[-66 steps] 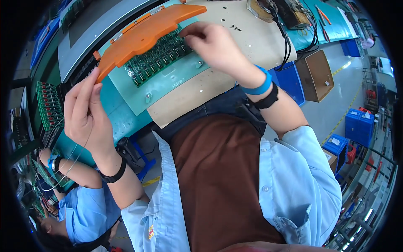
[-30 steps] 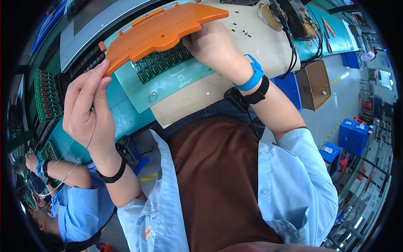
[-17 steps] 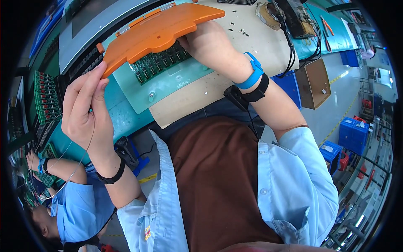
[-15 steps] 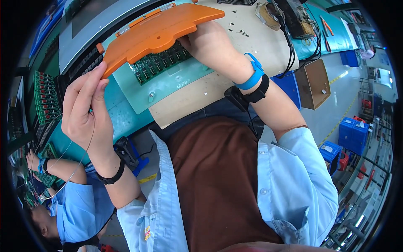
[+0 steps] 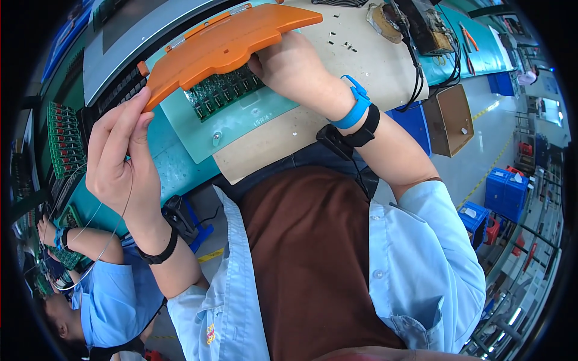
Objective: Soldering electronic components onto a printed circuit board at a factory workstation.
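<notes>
An orange hinged cover (image 5: 229, 43) stands tilted up over a green circuit board (image 5: 221, 93) that lies on a pale green fixture plate (image 5: 198, 137). My left hand (image 5: 123, 159) pinches the cover's left corner between thumb and fingers. At the cover's right part, my right hand (image 5: 298, 71) reaches in under the front edge, beside the board. Its fingertips are hidden by the cover and the hand itself, so I cannot tell whether they hold anything. A thin wire hangs across my left hand.
Several small dark components (image 5: 342, 44) lie on the beige mat (image 5: 376, 71). Behind the cover is a grey panel (image 5: 135, 42). Another circuit board (image 5: 66, 139) stands at the left, near a co-worker's arm (image 5: 96, 243). Pliers (image 5: 468, 39) and a cardboard box (image 5: 448, 120) are at the right.
My right hand has shifted slightly left, covering the board's right end. My left hand has moved a little left, still on the cover's corner, which has barely moved.
</notes>
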### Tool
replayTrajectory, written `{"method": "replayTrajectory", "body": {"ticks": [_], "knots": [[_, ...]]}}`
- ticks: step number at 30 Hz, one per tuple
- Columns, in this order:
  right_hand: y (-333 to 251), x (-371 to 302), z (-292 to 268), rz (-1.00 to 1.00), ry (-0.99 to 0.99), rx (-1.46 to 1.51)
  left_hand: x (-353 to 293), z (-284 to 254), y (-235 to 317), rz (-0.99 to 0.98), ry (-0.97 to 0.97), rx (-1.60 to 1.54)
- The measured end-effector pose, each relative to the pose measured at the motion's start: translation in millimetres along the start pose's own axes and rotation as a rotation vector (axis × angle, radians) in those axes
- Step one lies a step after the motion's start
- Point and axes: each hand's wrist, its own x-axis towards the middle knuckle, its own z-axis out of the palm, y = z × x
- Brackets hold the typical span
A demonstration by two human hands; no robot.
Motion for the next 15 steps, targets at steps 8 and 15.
{"method": "replayTrajectory", "body": {"ticks": [8,15], "knots": [[-2.6,3.3,-1.3,0.006,-0.013,0.036,-0.3,-1.3,-0.4,0.013,0.002,0.017],[2.1,0.2,-4.0,0.049,-0.036,0.102,0.2,-1.2,0.2,0.013,0.000,0.013]]}}
